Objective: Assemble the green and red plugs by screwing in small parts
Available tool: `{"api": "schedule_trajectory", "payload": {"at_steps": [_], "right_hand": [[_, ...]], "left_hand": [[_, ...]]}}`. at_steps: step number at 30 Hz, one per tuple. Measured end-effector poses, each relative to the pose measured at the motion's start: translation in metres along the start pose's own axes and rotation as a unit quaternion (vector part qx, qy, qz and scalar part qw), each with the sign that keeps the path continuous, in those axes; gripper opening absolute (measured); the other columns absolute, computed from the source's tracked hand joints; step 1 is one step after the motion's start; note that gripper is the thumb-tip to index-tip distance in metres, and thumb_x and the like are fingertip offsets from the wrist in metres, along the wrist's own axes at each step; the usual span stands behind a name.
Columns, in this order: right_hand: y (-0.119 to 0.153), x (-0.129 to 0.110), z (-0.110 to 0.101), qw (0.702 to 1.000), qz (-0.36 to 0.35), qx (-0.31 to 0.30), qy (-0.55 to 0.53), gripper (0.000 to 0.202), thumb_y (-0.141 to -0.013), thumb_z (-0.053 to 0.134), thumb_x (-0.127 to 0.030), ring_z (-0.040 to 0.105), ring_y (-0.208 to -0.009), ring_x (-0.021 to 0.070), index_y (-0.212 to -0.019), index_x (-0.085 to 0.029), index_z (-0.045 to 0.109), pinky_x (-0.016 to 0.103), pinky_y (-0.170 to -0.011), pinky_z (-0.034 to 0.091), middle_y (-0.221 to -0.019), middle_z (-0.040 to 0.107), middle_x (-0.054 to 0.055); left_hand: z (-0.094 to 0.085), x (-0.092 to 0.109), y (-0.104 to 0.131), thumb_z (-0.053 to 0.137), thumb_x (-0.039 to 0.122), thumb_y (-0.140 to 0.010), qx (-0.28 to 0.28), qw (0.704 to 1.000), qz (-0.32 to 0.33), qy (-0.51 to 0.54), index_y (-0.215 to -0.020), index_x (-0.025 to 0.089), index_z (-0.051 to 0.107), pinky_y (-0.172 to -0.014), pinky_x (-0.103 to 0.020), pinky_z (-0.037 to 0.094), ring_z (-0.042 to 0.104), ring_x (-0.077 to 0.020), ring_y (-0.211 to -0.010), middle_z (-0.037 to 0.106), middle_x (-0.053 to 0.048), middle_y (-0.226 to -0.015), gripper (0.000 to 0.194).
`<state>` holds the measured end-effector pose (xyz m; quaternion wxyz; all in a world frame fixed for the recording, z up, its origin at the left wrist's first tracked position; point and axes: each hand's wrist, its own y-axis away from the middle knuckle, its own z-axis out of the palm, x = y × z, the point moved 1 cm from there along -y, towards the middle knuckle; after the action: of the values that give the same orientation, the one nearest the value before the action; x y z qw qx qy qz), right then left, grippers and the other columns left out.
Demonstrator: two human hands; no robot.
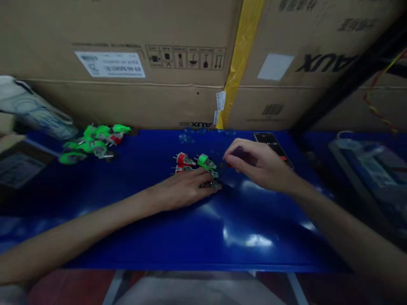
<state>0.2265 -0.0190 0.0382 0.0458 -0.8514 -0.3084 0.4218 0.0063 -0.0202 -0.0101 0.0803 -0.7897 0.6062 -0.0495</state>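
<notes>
My left hand (184,189) lies low over the blue tabletop (190,237), its fingers closed on an opened electrical plug (215,185) that they partly cover. My right hand (265,163) is wrapped round the dark handle of a screwdriver (244,155). The thin shaft slants down and left towards the plug; whether the tip touches a screw is too small to tell. Just beyond my left fingers sit a red plug (182,159) and a green plug (204,160), with metal pins pointing left. Another red plug (180,169) is half hidden behind my left hand.
Several bright green plugs (92,146) are heaped at the back left beside a white shoe-like item (34,106). A phone (270,142) lies behind my right hand. Large cardboard boxes (178,25) stand along the back edge. Clear plastic packaging (375,165) is at the right.
</notes>
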Motion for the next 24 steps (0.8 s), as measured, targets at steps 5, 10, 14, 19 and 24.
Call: {"api": "schedule_trajectory", "payload": {"at_steps": [5,10,14,19,24], "right_hand": [[-0.001,0.0,0.001,1.0,-0.004,0.0,0.002,0.018,-0.093,0.056,-0.031,0.06,-0.073,0.0124,-0.087,-0.016,0.063,0.025,-0.067,0.045,-0.085,0.065,0.004],[-0.001,0.0,0.002,1.0,-0.002,-0.008,0.01,0.018,-0.094,0.055,-0.031,0.06,-0.074,0.0125,-0.087,-0.016,0.063,0.025,-0.067,0.046,-0.085,0.066,0.004],[-0.001,-0.001,0.003,0.999,-0.016,-0.009,0.03,0.014,-0.093,0.057,-0.029,0.063,-0.078,0.0138,-0.091,-0.017,0.062,0.025,-0.07,0.049,-0.09,0.068,0.005],[-0.001,-0.009,0.002,0.994,-0.073,-0.029,0.083,0.008,-0.093,0.054,-0.021,0.061,-0.078,0.0141,-0.097,-0.016,0.059,0.026,-0.07,0.047,-0.092,0.066,0.005],[-0.004,-0.02,-0.002,0.984,-0.099,-0.102,0.108,0.011,-0.093,0.051,-0.015,0.058,-0.081,0.0146,-0.099,-0.015,0.06,0.025,-0.072,0.046,-0.093,0.062,0.006]], "left_hand": [[0.001,0.001,0.0,0.043,0.02,-0.101,0.001,1.0,0.002,-0.001,-0.124,0.018,0.063,-0.084,-0.034,0.055,0.058,-0.0237,-0.103,0.062,-0.012,-0.11,0.03],[0.001,0.001,0.001,0.045,0.017,-0.1,0.001,1.0,-0.003,0.012,-0.126,0.018,0.061,-0.087,-0.035,0.054,0.056,-0.0247,-0.108,0.061,-0.012,-0.114,0.031],[0.003,0.0,0.001,0.045,0.018,-0.1,-0.001,1.0,-0.004,0.021,-0.126,0.018,0.06,-0.089,-0.034,0.054,0.055,-0.0238,-0.109,0.061,-0.012,-0.115,0.03],[0.004,-0.001,0.0,0.047,0.017,-0.099,-0.004,1.0,0.001,0.021,-0.124,0.017,0.062,-0.09,-0.036,0.053,0.054,-0.0249,-0.109,0.061,-0.013,-0.112,0.03],[0.003,-0.002,-0.001,0.048,0.018,-0.098,0.004,1.0,-0.001,0.021,-0.12,0.017,0.065,-0.085,-0.035,0.055,0.055,-0.0247,-0.103,0.061,-0.012,-0.108,0.028]]}}
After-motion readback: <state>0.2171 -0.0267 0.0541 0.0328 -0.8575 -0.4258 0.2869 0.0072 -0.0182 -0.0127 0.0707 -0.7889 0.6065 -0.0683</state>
